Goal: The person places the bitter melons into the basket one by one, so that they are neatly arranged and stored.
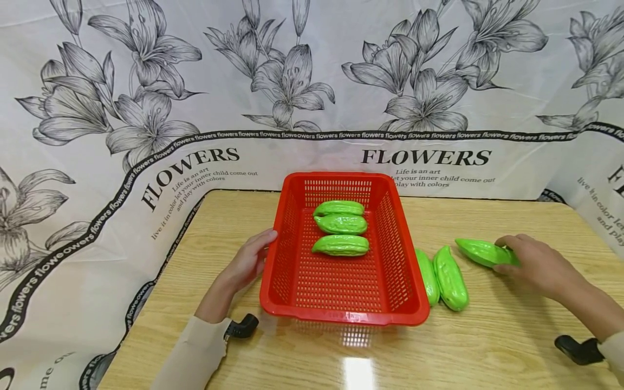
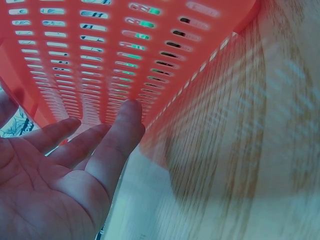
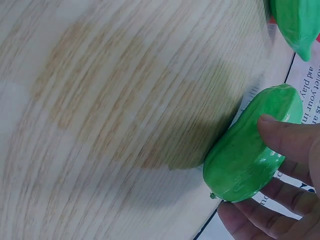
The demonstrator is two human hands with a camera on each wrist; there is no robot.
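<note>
My right hand (image 1: 536,266) pinches a light green, ridged bitter melon (image 3: 250,145) between thumb and fingers, out to the right of the red basket (image 1: 341,318). In the right wrist view the melon's blunt end faces the wood. My left hand (image 1: 248,259) is at the basket's left side, thumb tip at the rim. Its fingers (image 2: 112,150) lie extended along the slotted outer wall. Inside the basket lie three bitter melons, the nearest one (image 1: 341,245) a little apart from the others. Two more, including a tilted one (image 1: 450,279), lie beside the basket's right wall, one partly hidden by it.
The wood-grain table (image 1: 512,336) carries everything. White cloth printed with flowers (image 1: 292,81) and lettering hangs behind and at the sides. Black bracket-like pieces (image 1: 242,326) are attached at both wrists.
</note>
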